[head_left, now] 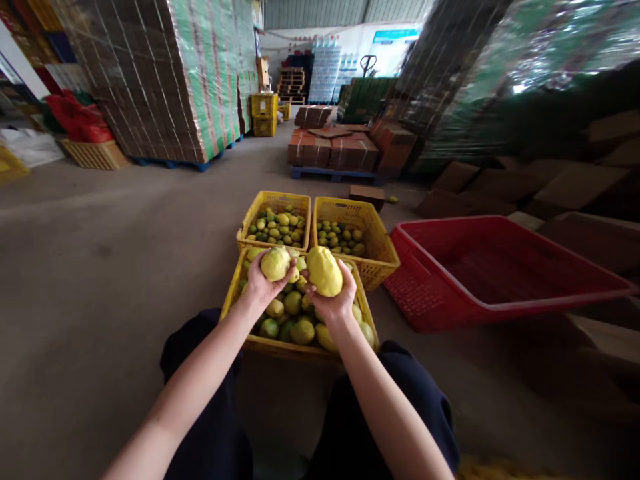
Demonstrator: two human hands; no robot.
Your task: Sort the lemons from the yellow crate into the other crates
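My left hand (264,283) is closed around a rounded yellow-green lemon (275,264). A larger, bumpy yellow lemon (325,271) rests in my right hand (337,297), its fingers curled beneath and around it. Both hands are raised over the near yellow crate (231,293), which is filled with green and yellow lemons (303,331). Behind it stand two more yellow crates side by side. The back left crate (284,197) and the back right crate (383,247) both hold smaller green-yellow fruit.
A large red crate (435,293) sits at the right, beside flattened cardboard (575,180). Farther back are bundled cardboard stacks (333,150) on a blue pallet. Tall wrapped stacks (165,80) rise on both sides. My knees (415,400) flank the near crate.
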